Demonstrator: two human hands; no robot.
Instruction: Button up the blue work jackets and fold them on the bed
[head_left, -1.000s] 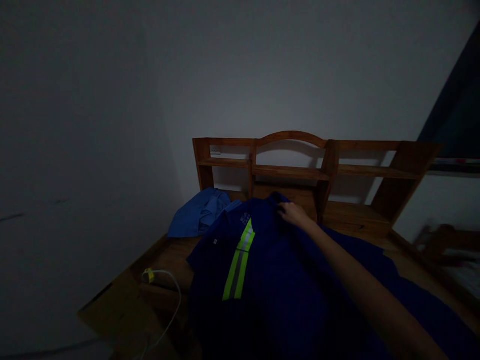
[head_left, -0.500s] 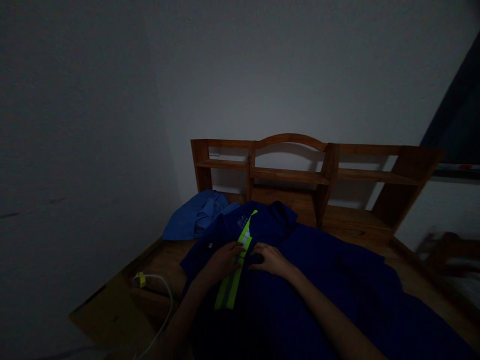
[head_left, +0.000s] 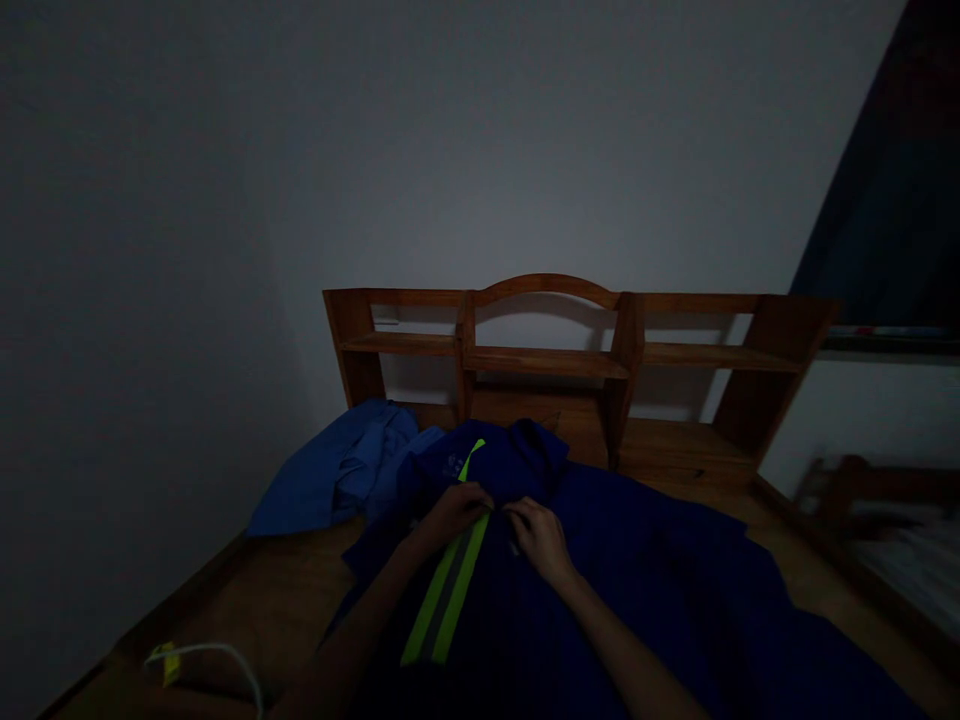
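Across a wooden surface [head_left: 292, 580], a spread blue garment [head_left: 637, 570] apparently lets left hand [head_left: 457, 507] and right hand [head_left: 543, 537] pinch its front between fingertips [head_left: 519, 508].

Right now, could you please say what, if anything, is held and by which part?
The blue garment, apparently at its green stripe, in the left hand; right hand: cannot tell.

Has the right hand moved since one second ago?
Yes: the right hand has moved away from the wooden shelf unit, toward the camera, leaving the collar of the dark blue garment.
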